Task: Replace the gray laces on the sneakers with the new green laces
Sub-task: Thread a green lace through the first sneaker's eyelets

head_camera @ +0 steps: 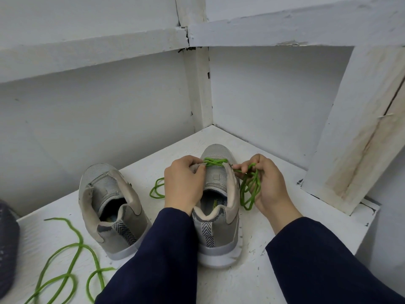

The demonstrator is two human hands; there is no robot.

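The step in hand looks like threading the thin green lace [213,161] through the front eyelets of the gray mesh-and-suede sneaker [219,227] at the centre of the frame, which stands with its heel toward the camera. The left hand [184,185] curls over the sneaker's left eyelet edge, its fingertips pinching the lace where the first rows cross. The right hand [269,185] holds a bunch of the same lace's slack loops in curled fingers, with one strand pinched toward the right eyelet row. To do this well, I would keep the left pinch firm so the crossed rows do not slacken. I would also pay the slack out of the bunch a little at a time, keep the strand untwisted, and check that both ends come out even; the other end trails on the board at the left of that hand. The second gray sneaker [111,207], left of centre, carries no lace, and a second green lace [65,257] lies loose at the lower left, so most of the job seems to remain. No gray laces show. Everything rests on a scuffed white-painted wooden board [324,200] set in a corner of white walls [109,117], with a worn pale plank [361,139] slanting at the right and a dark knitted thing [6,238], unidentifiable, at the left edge.
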